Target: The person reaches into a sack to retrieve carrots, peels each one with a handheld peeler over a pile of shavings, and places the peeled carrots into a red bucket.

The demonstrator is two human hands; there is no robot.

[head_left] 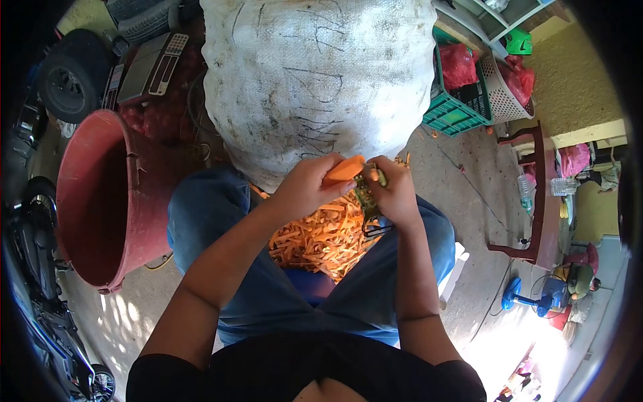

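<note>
Carrot (343,171): held in the left hand (309,184), above the person's lap and just in front of a large white sack (315,74); bright orange, tilted, its exposed end pointing toward the right hand (396,192). Left grip: narrow, fingers and thumb closed around the carrot. Right grip: closed on a small tool (382,178), greenish where visible, mostly covered by the fingers; exact kind cannot be told. The two hands are near each other, the tool beside the carrot's end; whether it touches cannot be told. Below the hands: a heap of orange peelings (318,236) between the thighs, in thin strips, with part of a blue container (305,283) showing at its near side. Person seated, blue jeans (221,258), black top (301,365). Sack: upright, bulging, dark handwriting on its face. To the left: a red tub (151,201), opening visible, near the left knee; farther off, a tire (69,90) and a scale (144,74). To the right of the sack: a green crate (455,115) with a red bag (458,65) inside, a pale basket (504,97) beside it. Lower right: a blue fan (524,298) on the concrete floor (462,194).
</note>
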